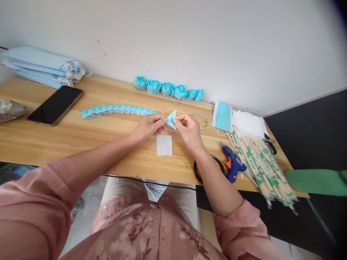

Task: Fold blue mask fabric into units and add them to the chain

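A small folded piece of light blue face-mask fabric [171,120] is held up over the middle of the table. My left hand [150,126] pinches its left side, and my right hand [189,130] pinches its right side between thumb and finger. Just below the hands a pale square piece of fabric [164,145] lies flat on the wood. A curved row of overlapping folded blue pieces [116,109] stretches leftward from behind my left hand, which hides its right end.
Blue fabric flowers [167,89] line the wall. Stacked masks [40,65] and a phone [56,105] are at left. On the right are a ring [201,120], a mask [222,115], a blue glue gun [233,164], wrapped chopsticks [267,169] and a green object [314,181].
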### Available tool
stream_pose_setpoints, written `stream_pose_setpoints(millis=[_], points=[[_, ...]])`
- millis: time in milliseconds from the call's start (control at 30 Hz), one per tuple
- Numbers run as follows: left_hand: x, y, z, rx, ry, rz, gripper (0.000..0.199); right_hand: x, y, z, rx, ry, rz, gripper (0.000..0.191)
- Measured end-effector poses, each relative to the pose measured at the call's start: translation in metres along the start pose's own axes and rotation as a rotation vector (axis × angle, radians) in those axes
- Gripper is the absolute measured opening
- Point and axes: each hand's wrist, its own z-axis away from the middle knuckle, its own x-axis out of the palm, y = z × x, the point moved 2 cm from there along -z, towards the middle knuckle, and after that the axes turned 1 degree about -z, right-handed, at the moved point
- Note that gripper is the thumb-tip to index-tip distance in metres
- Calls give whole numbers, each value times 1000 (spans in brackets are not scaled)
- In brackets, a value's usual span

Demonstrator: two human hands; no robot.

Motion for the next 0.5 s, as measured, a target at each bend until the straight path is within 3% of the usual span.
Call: stream_pose_setpoints(millis=[500], points=[[1,-7,0,-15,-33,49,41,0,0,1,-14,-14,49,19]])
